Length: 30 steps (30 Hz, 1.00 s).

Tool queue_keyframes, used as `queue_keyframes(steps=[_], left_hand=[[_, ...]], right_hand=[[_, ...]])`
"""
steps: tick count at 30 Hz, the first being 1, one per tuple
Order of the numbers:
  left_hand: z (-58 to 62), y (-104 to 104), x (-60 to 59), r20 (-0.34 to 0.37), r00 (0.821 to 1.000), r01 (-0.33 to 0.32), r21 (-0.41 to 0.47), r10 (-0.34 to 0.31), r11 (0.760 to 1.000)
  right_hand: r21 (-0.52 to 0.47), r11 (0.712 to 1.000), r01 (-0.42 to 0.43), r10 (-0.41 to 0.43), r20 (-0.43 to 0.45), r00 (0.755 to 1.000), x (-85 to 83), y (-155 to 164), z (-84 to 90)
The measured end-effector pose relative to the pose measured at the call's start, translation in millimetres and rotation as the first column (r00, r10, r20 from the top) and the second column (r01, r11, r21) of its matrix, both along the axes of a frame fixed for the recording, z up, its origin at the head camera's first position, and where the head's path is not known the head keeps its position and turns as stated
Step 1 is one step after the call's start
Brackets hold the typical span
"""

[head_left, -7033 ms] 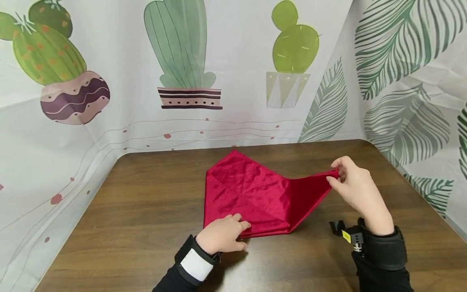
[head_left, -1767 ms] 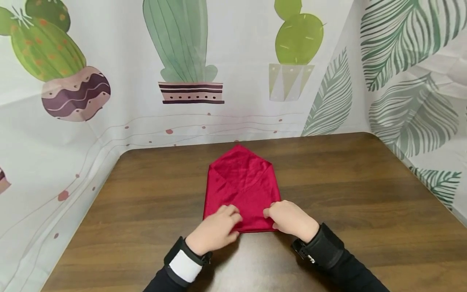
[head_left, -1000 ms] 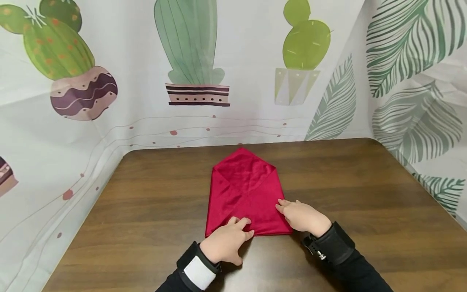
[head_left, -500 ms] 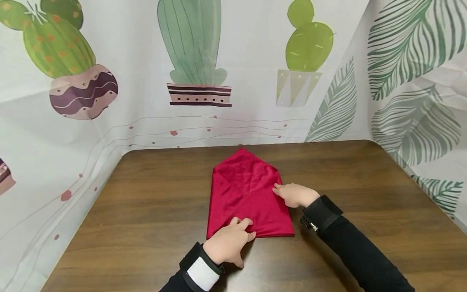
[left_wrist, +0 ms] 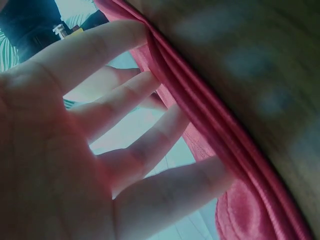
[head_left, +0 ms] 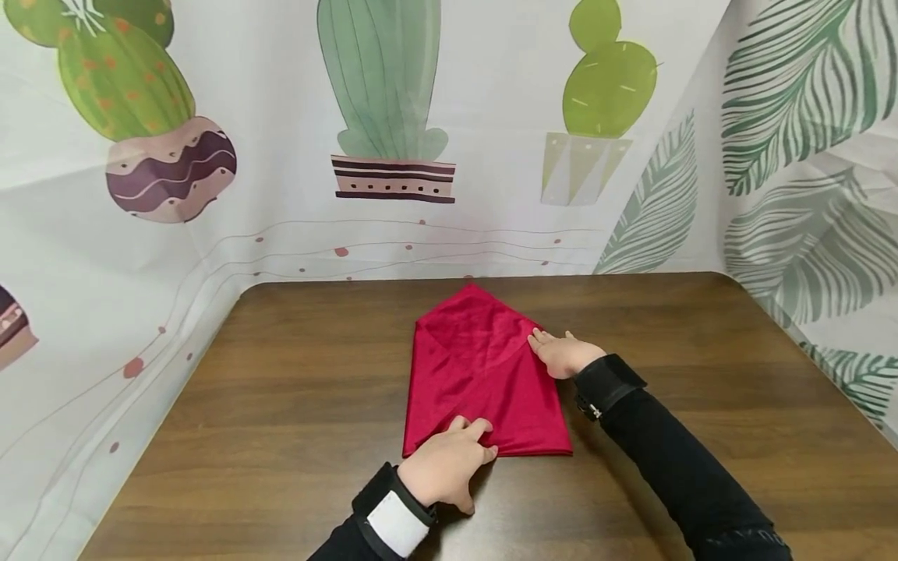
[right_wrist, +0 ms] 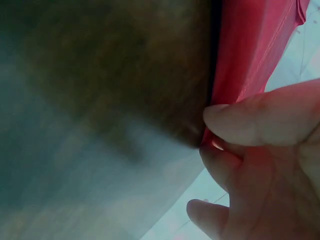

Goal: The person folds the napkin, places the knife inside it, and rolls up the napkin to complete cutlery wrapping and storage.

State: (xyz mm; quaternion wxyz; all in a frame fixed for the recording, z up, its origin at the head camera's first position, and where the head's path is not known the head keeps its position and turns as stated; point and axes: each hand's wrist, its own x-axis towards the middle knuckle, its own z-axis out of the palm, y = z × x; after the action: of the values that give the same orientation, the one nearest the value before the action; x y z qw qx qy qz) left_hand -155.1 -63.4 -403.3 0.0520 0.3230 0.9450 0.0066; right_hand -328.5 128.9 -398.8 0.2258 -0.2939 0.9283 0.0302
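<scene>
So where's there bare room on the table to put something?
The table is bare left of the cloth, out to the table's left edge, and right of the right sleeve, out to the right edge. It's crowded at the cloth's near edge, by the left hand, and at its right side, by the right hand.

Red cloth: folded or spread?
Folded. In the head view the cloth is a compact five-sided shape; the left wrist view shows stacked layers along one edge.
</scene>
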Motion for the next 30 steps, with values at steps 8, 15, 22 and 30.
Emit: queue_keyframes(steps=[8, 15, 22, 30], left_hand=[[-1.0, 6, -2.9, -0.008, 1.000, 0.017, 0.004, -0.017, 1.000], [-6.1, 11, -0.3, -0.020, 0.998, 0.057, -0.032, -0.058, 0.998], [-4.5, 2, -0.9, -0.069, 0.993, 0.089, -0.039, -0.091, 0.995], [-1.6, -9, -7.2, -0.140, 0.990, -0.012, 0.009, 0.014, 1.000]], right_hand=[[-0.065, 0.998, 0.002, 0.000, 0.031, 1.000, -6.5, 10, -1.6], [-0.320, 0.938, -0.135, 0.079, -0.184, 0.980, 27.7, 27, -5.0], [-0.339, 0.892, -0.300, 0.162, -0.382, 0.910, 102.9, 5, 7.5], [-0.288, 0.927, -0.240, 0.135, -0.341, 0.930, 128.1, -6, 14.8]])
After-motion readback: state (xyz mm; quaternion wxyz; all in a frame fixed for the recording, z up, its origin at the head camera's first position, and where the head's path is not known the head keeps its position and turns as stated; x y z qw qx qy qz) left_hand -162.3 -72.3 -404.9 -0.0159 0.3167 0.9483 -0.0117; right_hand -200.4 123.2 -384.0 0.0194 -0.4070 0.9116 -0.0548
